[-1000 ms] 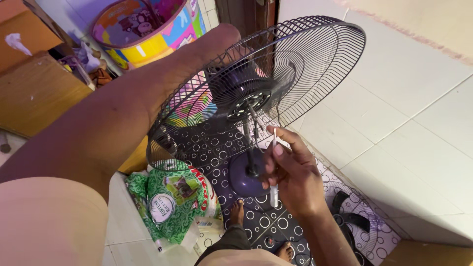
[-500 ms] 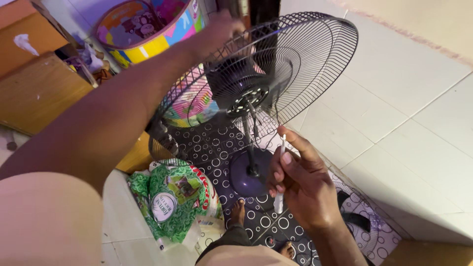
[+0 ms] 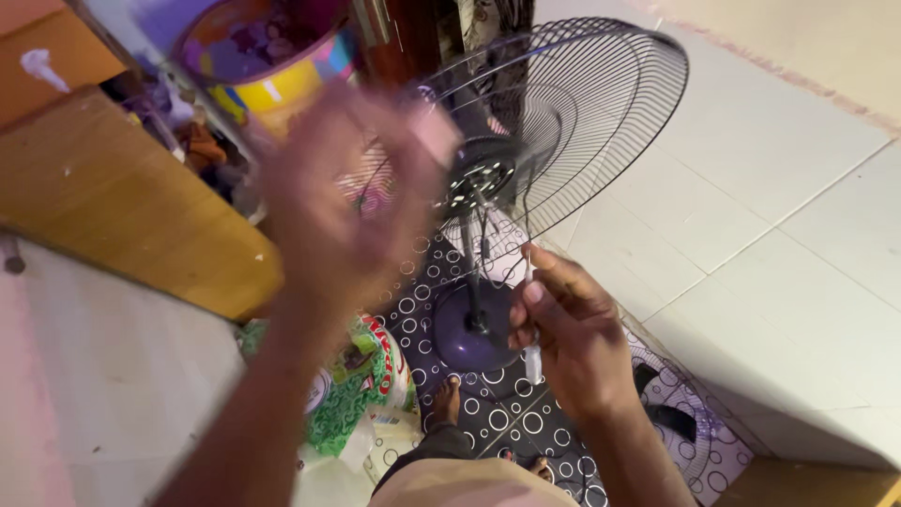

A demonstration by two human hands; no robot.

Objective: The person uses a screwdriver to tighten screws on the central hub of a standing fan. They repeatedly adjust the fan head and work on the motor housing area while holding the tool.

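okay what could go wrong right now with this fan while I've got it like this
The left hand is blurred and off the wire fan guard, so the fan could tip on its purple base. The right hand pinches a thin white tool that could slip. A bare foot sits just below the base.

Pale square floor tiles (image 3: 770,244) with thin grout lines fill the right side, evenly lit. A dark mat with white circles (image 3: 526,422) lies over them. At left stands a wooden cabinet (image 3: 122,216) in a warm brown. Behind it, a colourful round tub (image 3: 272,70) sits near a dark wooden door frame (image 3: 404,38).
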